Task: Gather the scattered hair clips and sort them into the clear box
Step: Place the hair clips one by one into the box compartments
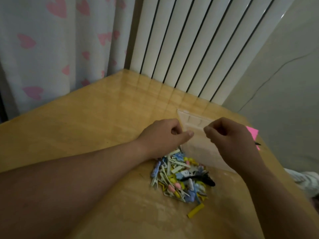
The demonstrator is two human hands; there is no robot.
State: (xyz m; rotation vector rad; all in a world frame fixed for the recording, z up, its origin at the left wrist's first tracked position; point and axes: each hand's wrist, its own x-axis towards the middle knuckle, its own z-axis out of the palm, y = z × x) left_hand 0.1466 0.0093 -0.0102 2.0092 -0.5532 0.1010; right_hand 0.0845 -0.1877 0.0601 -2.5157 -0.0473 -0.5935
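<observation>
both hands at the clear box (198, 147), hair clips (181, 176) heaped on the table (86, 118)
the left hand (160, 137) curls at the box's left edge, thumb across it; the right hand (231, 140) curls at its right edge. whether either grips it i cannot tell. the heap touches the box's near end.

Clear box (195, 123) partly behind right hand (233, 142); pink paper (252, 132) (corner only) likewise; whether fingers (209, 133) pinch anything unclear.

Wooden table (86, 118) bears a heap of hair clips (181, 176), one yellow clip (196, 210) just apart, clear box (198, 145) behind, pink paper (252, 132) beside.
</observation>
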